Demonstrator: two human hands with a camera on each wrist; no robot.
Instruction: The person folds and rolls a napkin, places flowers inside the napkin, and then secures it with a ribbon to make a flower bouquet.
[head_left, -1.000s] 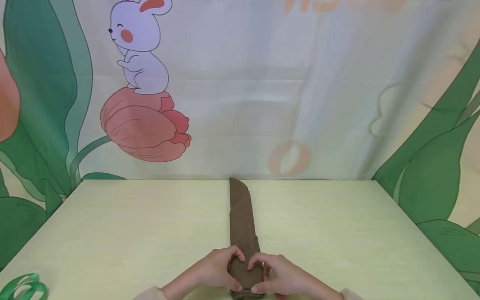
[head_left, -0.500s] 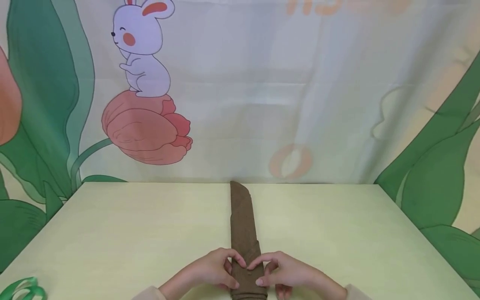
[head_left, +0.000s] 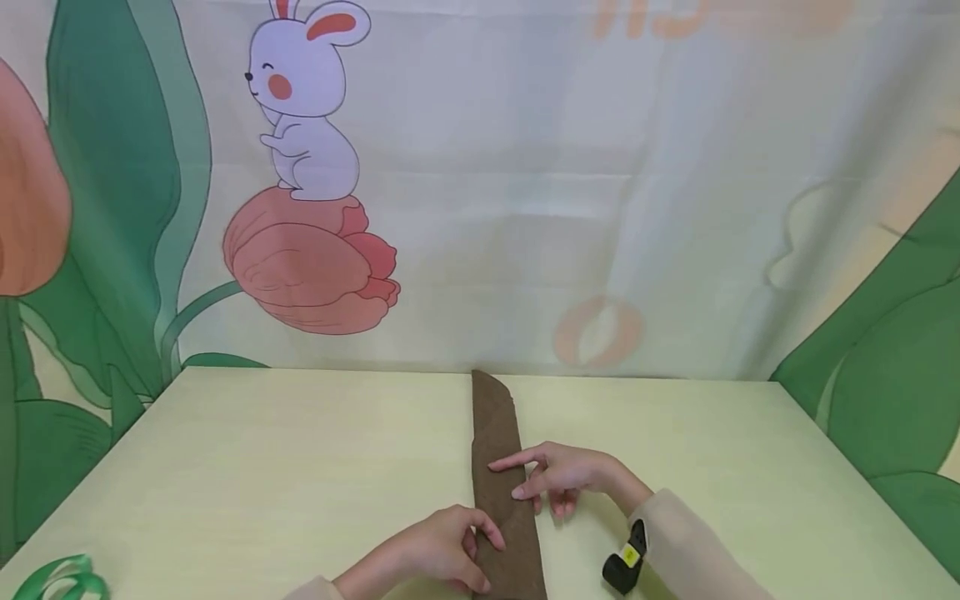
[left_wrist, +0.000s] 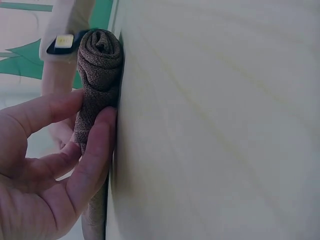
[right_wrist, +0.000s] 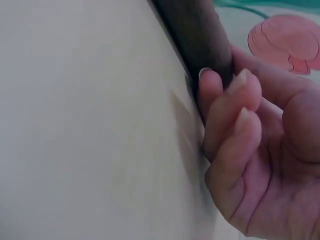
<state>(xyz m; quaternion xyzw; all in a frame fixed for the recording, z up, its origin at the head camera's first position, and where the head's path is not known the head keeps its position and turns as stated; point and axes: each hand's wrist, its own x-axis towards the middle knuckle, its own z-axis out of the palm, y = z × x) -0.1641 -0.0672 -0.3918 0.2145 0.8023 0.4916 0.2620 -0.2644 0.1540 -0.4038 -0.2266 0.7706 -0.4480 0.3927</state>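
A brown cloth (head_left: 495, 433), folded into a long strip, lies on the table and runs away from me to the far edge. Its near end is a thick roll (left_wrist: 100, 55), visible in the left wrist view but below the head view's frame. My left hand (head_left: 442, 546) grips the cloth beside the roll, fingers curled over its top and along its side. Farther up the strip, my right hand (head_left: 566, 475) touches the cloth with its index finger stretched across the top. The right thumb lies nearer me, and the other fingers bend beside the right edge.
A green ribbon (head_left: 63, 579) lies in loops at the table's front left. The pale table (head_left: 300, 450) ends at a printed curtain (head_left: 450, 208) behind it. A black wrist device (head_left: 626, 558) hangs at my right sleeve.
My right hand has left the rolled end and moved forward along the strip. The left hand stays near the roll. The head view has shifted slightly, and the roll has dropped out of it.
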